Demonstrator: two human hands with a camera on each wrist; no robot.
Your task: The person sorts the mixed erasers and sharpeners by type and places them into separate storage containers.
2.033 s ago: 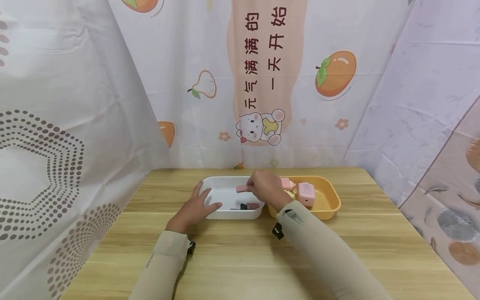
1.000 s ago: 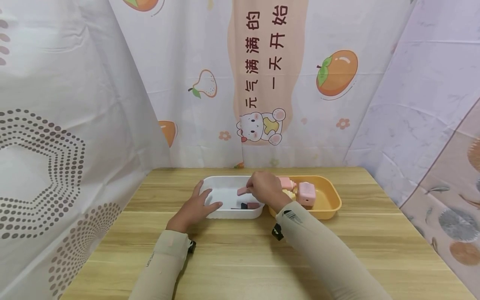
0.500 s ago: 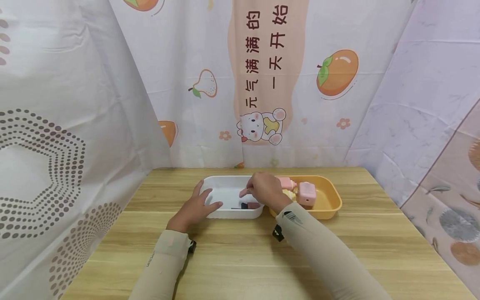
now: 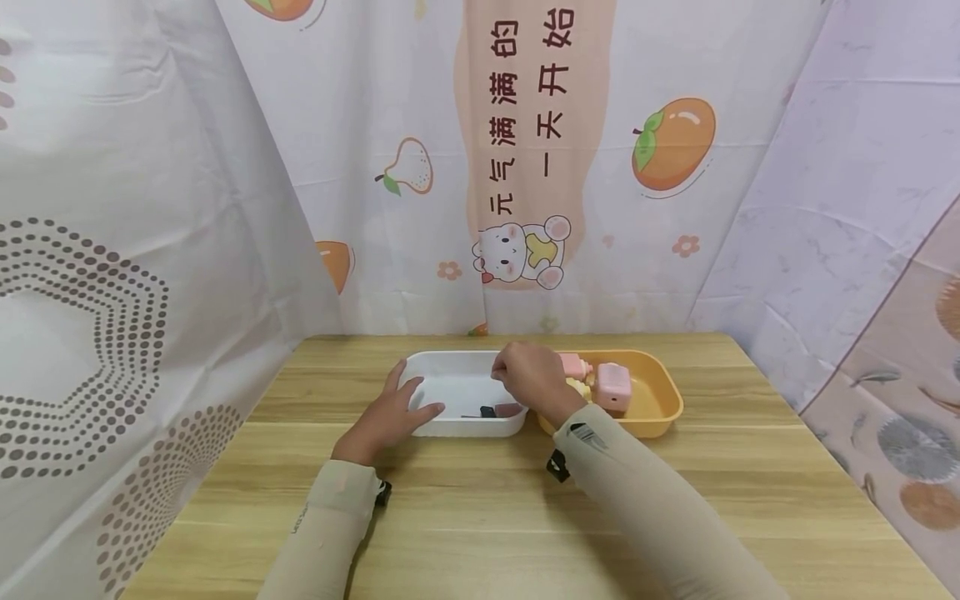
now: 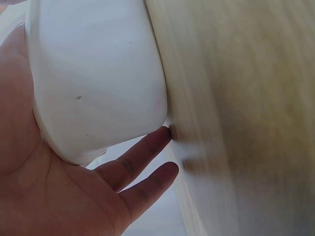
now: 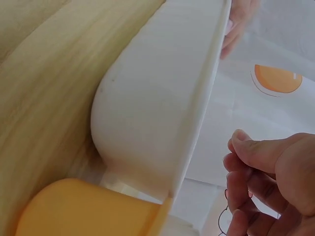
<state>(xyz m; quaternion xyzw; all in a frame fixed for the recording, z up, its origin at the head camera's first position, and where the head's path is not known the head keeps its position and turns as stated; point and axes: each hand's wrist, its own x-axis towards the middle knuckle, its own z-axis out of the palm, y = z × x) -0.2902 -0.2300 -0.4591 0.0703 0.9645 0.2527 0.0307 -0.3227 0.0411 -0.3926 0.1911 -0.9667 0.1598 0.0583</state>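
My left hand (image 4: 386,421) rests with spread fingers at the left end of a white tray (image 4: 461,428), its thumb over the near rim. The left wrist view has the palm against the tray's wall (image 5: 98,88). Above the tray's right end is my right hand (image 4: 531,379), fingers curled, thumb tip against the index finger. In the right wrist view nothing shows between those fingertips (image 6: 241,135). A small dull-pink piece (image 4: 510,410) lies in the tray's near right corner, beside a black part (image 4: 487,412) with a thin rod pointing left.
A yellow tray (image 4: 660,429) stands against the white one on the right, partly behind my right hand. It holds a pink cube-like block (image 4: 612,386), another pink piece with a knobbed end (image 4: 573,367) and a yellow piece (image 4: 577,387). A printed curtain (image 4: 405,275) hangs behind the table (image 4: 465,517).
A flat pink piece in my right fingers tilted downward over the earlier frames and is now out of sight. The right hand has barely moved, and the left hand stays in place.
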